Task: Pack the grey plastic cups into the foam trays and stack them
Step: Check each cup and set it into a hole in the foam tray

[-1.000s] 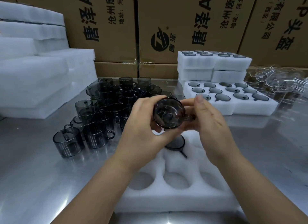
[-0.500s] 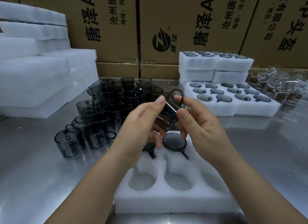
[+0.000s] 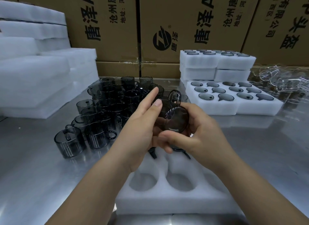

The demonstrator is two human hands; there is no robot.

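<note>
Two hands are sharing one grey cup (image 3: 173, 119) above the near foam tray (image 3: 167, 203). We are holding it tipped on its side, base turned toward us and handle pointing up, clear of the foam. Our left hand (image 3: 140, 131) is pressing its thumb against the cup's wall while the index finger is sticking out straight past the rim. The other fingers are tucked behind the cup, and we cannot tell how they are lying. Our right hand (image 3: 199, 134) is curling its fingers round the far side of the base, thumb bending under it. Below the hands, two dark handle tips (image 3: 153, 153) are poking out of the tray's far row. A heap of loose grey cups (image 3: 115, 104) is sitting on the steel tabletop (image 3: 33, 174) just left of the hands. To the right a filled tray (image 3: 234, 108) is lying flat, with more filled trays (image 3: 217, 62) stacked behind it and clear cups (image 3: 280, 80) beside them. Blank foam blocks (image 3: 41, 77) are piling up at the left, and cardboard boxes (image 3: 184, 15) are standing behind.
</note>
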